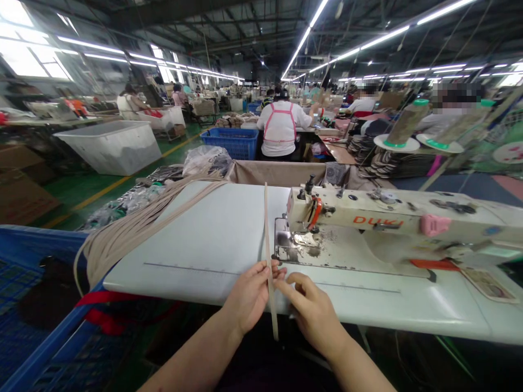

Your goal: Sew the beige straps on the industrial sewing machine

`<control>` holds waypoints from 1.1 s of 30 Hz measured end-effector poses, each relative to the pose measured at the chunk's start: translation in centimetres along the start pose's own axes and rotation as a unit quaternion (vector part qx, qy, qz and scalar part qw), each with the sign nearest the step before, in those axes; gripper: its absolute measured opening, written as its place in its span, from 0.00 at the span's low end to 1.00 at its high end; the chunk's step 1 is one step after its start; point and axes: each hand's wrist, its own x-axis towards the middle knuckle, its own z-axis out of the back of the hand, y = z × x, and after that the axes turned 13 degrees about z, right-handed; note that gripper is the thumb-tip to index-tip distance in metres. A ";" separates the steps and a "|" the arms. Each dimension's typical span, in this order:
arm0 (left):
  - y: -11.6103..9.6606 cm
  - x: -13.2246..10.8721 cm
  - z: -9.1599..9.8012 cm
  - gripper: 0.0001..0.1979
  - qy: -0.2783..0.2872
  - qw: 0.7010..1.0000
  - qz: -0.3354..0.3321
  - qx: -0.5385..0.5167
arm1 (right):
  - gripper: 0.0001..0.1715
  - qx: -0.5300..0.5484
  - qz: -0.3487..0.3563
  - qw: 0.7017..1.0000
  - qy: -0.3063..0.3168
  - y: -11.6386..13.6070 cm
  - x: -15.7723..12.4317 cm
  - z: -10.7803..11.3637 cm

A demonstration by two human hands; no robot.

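Note:
A long, narrow beige strap [267,234] runs from the far edge of the white sewing table down past its near edge. My left hand [250,296] pinches it between thumb and fingers near the front of the table. Close by on the right is my right hand [312,307], its fingers curled and one fingertip reaching to the strap. Whatever lies under those curled fingers is hidden. To the right of the strap stands a sewing machine [355,218], its needle area just beyond my hands.
A thick bundle of beige straps [122,234] hangs over the table's left side. Blue crates [41,239] stand at lower left. Behind the table is a fabric-lined bin [253,171]. A person in a pink-strapped apron [280,128] sits ahead. Thread cones [408,122] rise at right.

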 end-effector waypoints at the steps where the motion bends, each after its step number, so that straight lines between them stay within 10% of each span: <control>1: 0.1 0.2 -0.2 0.08 -0.003 1.000 0.005 0.007 | 0.25 -0.022 0.038 0.999 0.016 0.1 -0.1 0.1; 7: 1.3 1.8 -0.1 0.15 0.041 0.955 -0.072 0.286 | 0.22 -0.030 0.078 0.996 -0.043 -0.7 -0.6 0.8; 13: 0.7 3.5 2.1 0.35 0.121 0.551 -0.246 0.788 | 0.25 -0.025 0.052 0.997 -0.049 -3.3 -1.6 1.2; 16: -1.4 5.1 3.8 0.40 0.079 0.473 -0.257 0.839 | 0.23 -0.045 0.036 0.998 -0.016 -4.0 -2.1 1.2; 25: -6.7 9.5 5.6 0.38 -0.235 0.435 -0.218 0.841 | 0.20 -0.086 0.003 0.996 -0.036 -4.8 -3.4 0.1; 33: -3.5 9.4 2.4 0.39 0.036 0.536 -0.275 0.798 | 0.21 -0.090 -0.004 0.996 -0.016 -5.1 -3.6 -0.7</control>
